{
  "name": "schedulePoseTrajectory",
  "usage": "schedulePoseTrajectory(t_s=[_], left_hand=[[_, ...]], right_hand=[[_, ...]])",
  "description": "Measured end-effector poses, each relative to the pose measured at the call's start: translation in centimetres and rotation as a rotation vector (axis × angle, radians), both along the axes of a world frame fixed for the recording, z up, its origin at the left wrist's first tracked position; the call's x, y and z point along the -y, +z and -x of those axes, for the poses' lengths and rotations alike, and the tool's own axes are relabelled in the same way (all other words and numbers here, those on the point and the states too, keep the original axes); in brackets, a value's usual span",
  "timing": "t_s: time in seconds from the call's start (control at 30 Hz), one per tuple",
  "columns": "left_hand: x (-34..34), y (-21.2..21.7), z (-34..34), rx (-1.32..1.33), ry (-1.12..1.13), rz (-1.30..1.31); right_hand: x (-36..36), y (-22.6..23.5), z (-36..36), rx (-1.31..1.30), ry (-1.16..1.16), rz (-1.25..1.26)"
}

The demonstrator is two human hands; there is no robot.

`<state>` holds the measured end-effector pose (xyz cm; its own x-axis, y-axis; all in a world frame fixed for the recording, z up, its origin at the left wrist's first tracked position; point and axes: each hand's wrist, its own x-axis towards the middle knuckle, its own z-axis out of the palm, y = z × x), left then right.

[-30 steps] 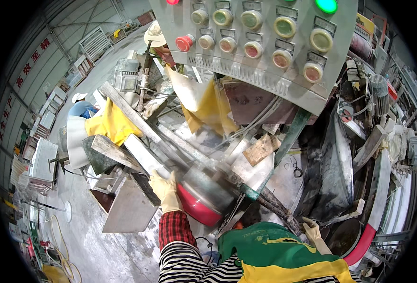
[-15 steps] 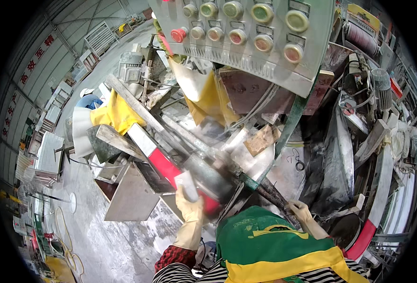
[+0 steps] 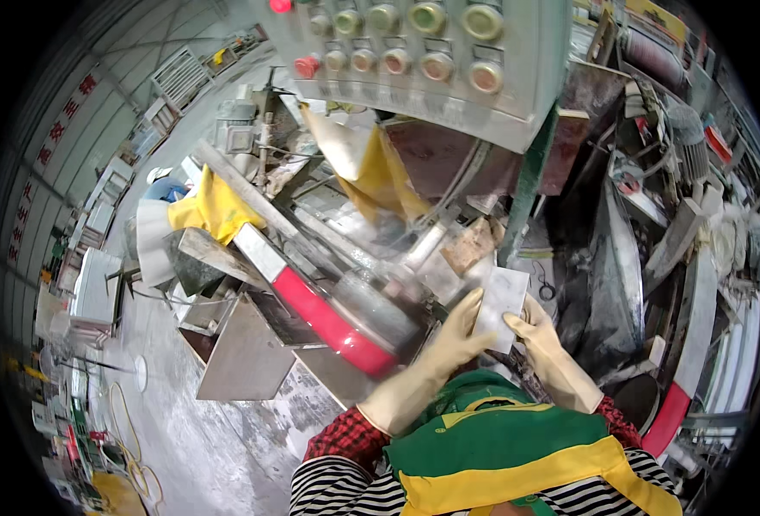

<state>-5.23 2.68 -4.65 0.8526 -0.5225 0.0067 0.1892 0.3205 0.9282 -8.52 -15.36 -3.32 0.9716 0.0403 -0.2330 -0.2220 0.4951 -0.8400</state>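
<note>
A small white rectangular tile (image 3: 502,297) stands nearly upright between my two gloved hands, above the green apron (image 3: 500,434). My left hand (image 3: 455,340), in a cream rubber glove, grips its left edge. On the other side my right hand (image 3: 545,337), gloved the same way, closes on the right edge, its thumb on the tile's face. The fingers behind the tile are hidden. To the left of my hands lies a long red-and-white bar (image 3: 332,325), beside a grey wheel-like machine part (image 3: 375,310) that looks blurred.
A grey control panel (image 3: 517,95) with several round buttons hangs ahead on a green post (image 3: 530,189). Yellow cloth (image 3: 216,206) drapes over the machine at the left. A broken brown-edged stone piece (image 3: 470,247) rests beyond the tile. A person in blue (image 3: 166,189) is far left.
My left hand has moved right from the red bar, carrying the white tile. My right hand has come up from the dark bar and taken hold of the tile too.
</note>
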Motion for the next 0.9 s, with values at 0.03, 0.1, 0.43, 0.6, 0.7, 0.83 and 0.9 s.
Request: schedulePoseTrajectory(t_s=[0.03, 0.1, 0.43, 0.6, 0.7, 0.83, 0.9], left_hand=[[-0.5, 1.7, -0.4, -0.382, -0.046, -0.019], [-0.3, -0.3, -1.0, -0.444, -0.063, -0.08], [5.0, 1.2, 0.1, -0.477, -0.245, -0.107], [7.2, 0.6, 0.5, -0.47, -0.14, -0.2], [8.3, -0.3, -0.1, -0.448, -0.21, -0.119], [10.2, 0.7, -0.1, -0.381, -0.336, -0.173], [11.2, 0.6, 0.1, -0.295, -0.426, -0.203]], right_hand=[[0.8, -0.4, 0.5, 0.049, 0.053, -0.026], [1.8, 0.3, 2.2, 0.09, 0.109, 0.007], [8.2, 0.4, 1.2, -0.03, -0.375, 0.299], [8.6, 0.9, 4.7, -0.075, -0.447, 0.404], [7.7, -0.1, 9.1, -0.118, -0.325, 0.327], [7.5, -0.6, 11.9, -0.135, -0.313, 0.157], [8.0, 0.4, 12.7, -0.089, -0.319, 0.073]])
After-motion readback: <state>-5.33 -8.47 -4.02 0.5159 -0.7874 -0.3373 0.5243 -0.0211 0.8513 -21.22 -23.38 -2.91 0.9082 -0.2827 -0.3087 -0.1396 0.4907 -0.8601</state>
